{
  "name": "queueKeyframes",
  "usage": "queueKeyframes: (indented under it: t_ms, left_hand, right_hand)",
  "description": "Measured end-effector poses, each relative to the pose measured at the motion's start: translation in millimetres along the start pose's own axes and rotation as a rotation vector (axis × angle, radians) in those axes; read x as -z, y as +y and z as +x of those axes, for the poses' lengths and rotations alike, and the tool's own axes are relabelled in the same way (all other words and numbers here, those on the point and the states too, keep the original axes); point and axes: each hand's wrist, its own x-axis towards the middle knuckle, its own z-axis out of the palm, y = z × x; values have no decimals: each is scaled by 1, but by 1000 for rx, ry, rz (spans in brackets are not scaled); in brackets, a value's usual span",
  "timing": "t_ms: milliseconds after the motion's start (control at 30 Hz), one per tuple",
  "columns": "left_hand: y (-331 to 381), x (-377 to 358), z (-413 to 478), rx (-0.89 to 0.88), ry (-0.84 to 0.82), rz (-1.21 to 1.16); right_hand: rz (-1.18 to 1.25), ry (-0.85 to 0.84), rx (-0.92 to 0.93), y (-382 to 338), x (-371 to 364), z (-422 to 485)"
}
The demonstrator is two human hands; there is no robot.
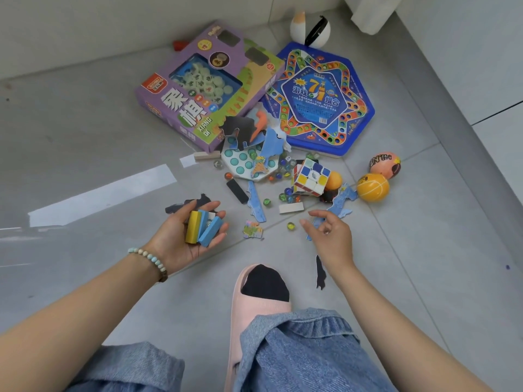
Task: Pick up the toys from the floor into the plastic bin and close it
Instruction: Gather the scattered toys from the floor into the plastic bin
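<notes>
Left hand [192,236], palm up, cups yellow and blue rectangular blocks [202,229], their long axes pointing far and slightly right; a pale piece behind them is mostly hidden. Right hand [329,236] hovers palm down, fingers loose, half covering a blue cardboard puzzle piece [318,222] on the grey tiled floor [424,250].

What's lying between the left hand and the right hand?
Head view: a colourful puzzle piece and a marble lie between the left hand, which holds blocks, and the right hand.
</notes>
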Motion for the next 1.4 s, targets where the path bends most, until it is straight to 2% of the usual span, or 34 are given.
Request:
queueKeyframes:
  t_ms: [67, 300, 433, 500, 533, 600, 667, 733, 867, 1033, 1167, 1233, 1333, 1400]
  left_hand:
    - [0, 1, 0, 4, 3, -5]
    - [1, 5, -2, -5, 15, -5]
    - [2, 6, -2, -5, 21, -11]
    - [2, 6, -3, -6, 27, -12]
    - [3, 6, -3, -8, 29, -13]
    - [4, 6, -4, -8, 33, -18]
    - [5, 7, -5, -5, 30, -26]
    - [5, 7, -5, -3, 32, -31]
    - [6, 6, -7, 3, 27, -40]
    - [7, 8, -7, 4, 6, -53]
    - [8, 8, -9, 1, -17, -59]
    - [9, 6, -11, 4, -30, -66]
    - [12, 5, -14, -10, -17, -25]
    - [14, 4, -14, -42, 31, 51]
  right_hand:
    - [-21, -79, 18, -1, -8, -10]
    - [-403, -306, 225, -17, -38, -19]
    - [-472, -311, 311, -17, -43, -20]
    - [-336, -327, 230, -17, -44, -20]
    - [-174, -316, 137, -21, -45, -20]
    - [257, -259, -155, -34, -44, -18]
    - [635, -286, -416, -47, -40, -15]
    - [743, -356, -481, -55, -35, -10]
    - [490, -349, -305, -63, -37, 2]
    - [-6, -242, 45, -56, -52, 17]
    - [-315, -235, 148, -50, -61, 22]
    - [-309, -217, 162, -50, -63, 22]
    - [-69, -158, 84, -51, -64, 21]
    - [-59, -151, 112, -51, -63, 18]
